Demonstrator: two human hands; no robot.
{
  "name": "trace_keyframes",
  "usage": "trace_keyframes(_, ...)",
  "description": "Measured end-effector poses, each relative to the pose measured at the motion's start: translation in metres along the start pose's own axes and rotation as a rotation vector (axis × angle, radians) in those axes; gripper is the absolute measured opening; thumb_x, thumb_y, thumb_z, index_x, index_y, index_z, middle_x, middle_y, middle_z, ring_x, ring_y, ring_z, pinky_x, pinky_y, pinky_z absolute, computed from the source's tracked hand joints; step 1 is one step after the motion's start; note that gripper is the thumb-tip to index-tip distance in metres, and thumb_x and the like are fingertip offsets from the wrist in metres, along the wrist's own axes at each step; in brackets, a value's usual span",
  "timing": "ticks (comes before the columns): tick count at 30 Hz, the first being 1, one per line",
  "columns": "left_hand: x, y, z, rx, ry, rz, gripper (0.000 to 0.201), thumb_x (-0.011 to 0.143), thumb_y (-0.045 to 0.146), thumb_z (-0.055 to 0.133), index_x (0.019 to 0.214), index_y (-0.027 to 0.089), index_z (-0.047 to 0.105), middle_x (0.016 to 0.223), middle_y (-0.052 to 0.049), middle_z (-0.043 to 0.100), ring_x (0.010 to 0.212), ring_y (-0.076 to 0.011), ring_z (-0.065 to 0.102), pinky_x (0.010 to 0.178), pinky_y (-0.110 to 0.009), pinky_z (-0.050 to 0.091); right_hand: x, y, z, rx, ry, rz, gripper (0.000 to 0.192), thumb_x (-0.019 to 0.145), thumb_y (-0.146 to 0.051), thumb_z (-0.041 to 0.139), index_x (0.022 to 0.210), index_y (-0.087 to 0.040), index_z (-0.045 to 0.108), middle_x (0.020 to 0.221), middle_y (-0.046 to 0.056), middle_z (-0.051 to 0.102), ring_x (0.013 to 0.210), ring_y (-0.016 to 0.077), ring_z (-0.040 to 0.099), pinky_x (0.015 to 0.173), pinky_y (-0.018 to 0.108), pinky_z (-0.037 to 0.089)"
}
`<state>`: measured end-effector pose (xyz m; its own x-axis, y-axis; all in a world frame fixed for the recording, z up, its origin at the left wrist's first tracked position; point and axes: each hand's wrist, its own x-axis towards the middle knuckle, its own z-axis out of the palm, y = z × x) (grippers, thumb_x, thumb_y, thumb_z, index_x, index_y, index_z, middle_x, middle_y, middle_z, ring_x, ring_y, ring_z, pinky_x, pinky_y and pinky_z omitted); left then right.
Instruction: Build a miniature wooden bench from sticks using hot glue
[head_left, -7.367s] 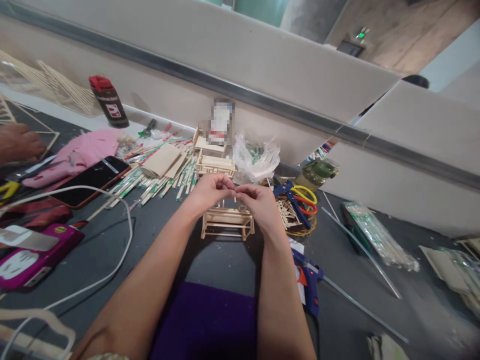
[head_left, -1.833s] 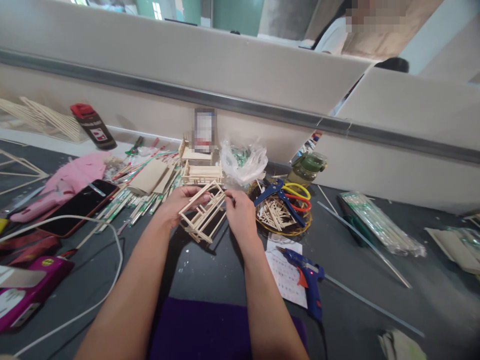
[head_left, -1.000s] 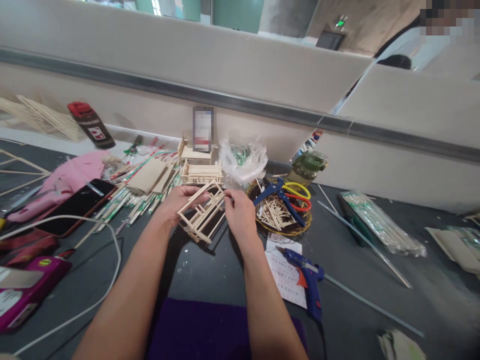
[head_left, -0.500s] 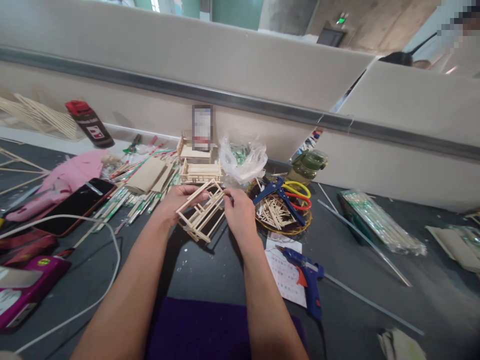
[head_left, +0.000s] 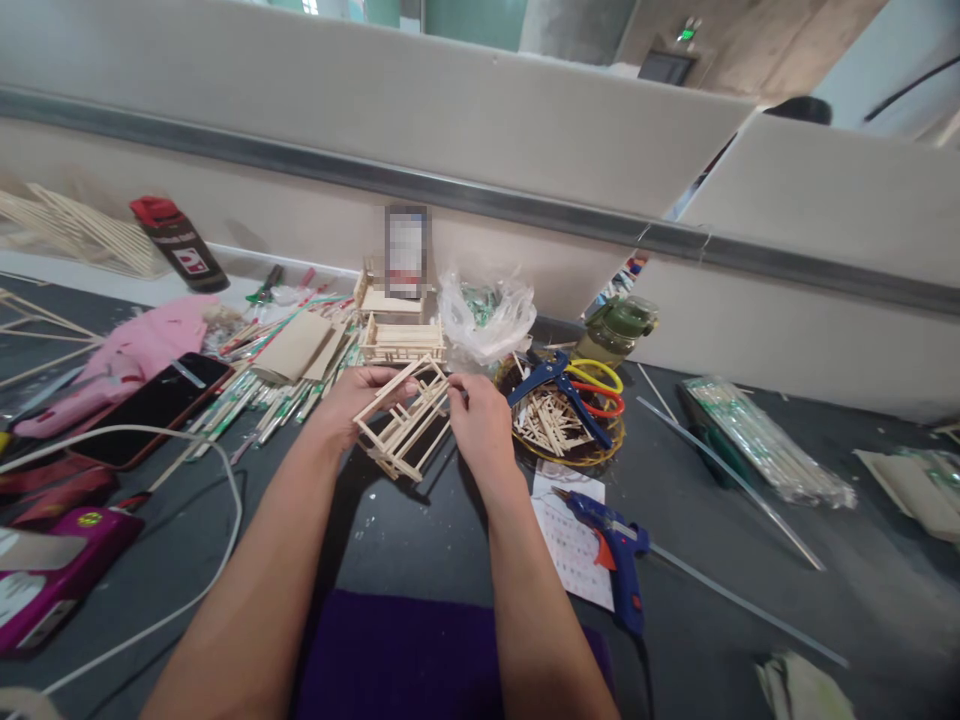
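Note:
A small frame built of thin wooden sticks [head_left: 403, 424] is tilted on its side just above the dark table [head_left: 420, 530]. My left hand [head_left: 352, 398] grips its upper left edge. My right hand [head_left: 478, 425] pinches the frame's upper right corner with the fingertips. Two more small stick models [head_left: 399, 340] stand behind it by the wall.
A blue glue gun [head_left: 611, 555] lies on a paper at the right. A round tray with cut sticks, a blue tool and yellow-red scissors [head_left: 570, 412] sits beside my right hand. Wrapped chopsticks [head_left: 270, 385], a phone [head_left: 154, 405], a white cable [head_left: 210, 540] and a pink cloth lie left.
Early on the frame stood upright under both hands; now it is tipped on its side and held. Over the last second the hands and frame barely moved.

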<state>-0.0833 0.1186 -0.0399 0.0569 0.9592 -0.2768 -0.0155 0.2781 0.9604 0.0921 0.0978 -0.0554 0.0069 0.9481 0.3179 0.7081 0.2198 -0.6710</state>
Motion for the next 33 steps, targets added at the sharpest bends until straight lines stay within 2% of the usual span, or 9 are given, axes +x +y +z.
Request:
trace_keyframes(10, 0.0034, -0.0046, -0.0025, 0.026, -0.017, 0.036, 0.044, 0.044, 0.036, 0.090, 0.079, 0.014, 0.076, 0.064, -0.002, 0.067, 0.055, -0.0129, 0.058, 0.053, -0.023, 0.043, 0.0003, -0.0031, -0.0029, -0.007, -0.010, 0.012, 0.025, 0.089, -0.013, 0.050, 0.102, -0.019, 0.070, 0.103, 0.008, 0.070, 0.096, 0.0201, 0.064, 0.089, 0.031, 0.046)
trace_keyframes(22, -0.0005, -0.0006, -0.0007, 0.048, -0.009, 0.037, 0.043, 0.045, 0.037, 0.089, 0.078, 0.012, 0.074, 0.063, -0.004, 0.066, 0.055, -0.0149, 0.058, 0.052, -0.025, 0.043, 0.0007, -0.0018, -0.0024, 0.002, -0.008, 0.001, 0.025, 0.089, -0.013, 0.048, 0.101, -0.019, 0.070, 0.102, 0.008, 0.070, 0.096, 0.0201, 0.064, 0.088, 0.032, 0.046)
trace_keyframes(33, 0.0026, -0.0035, -0.0016, 0.097, 0.007, 0.091, 0.040, 0.048, 0.038, 0.088, 0.077, 0.014, 0.076, 0.064, -0.002, 0.065, 0.057, -0.0131, 0.056, 0.055, -0.024, 0.042, 0.0002, -0.0019, -0.0024, -0.001, -0.004, 0.002, 0.025, 0.089, -0.014, 0.048, 0.101, -0.020, 0.069, 0.102, 0.007, 0.070, 0.097, 0.0194, 0.064, 0.089, 0.031, 0.046)
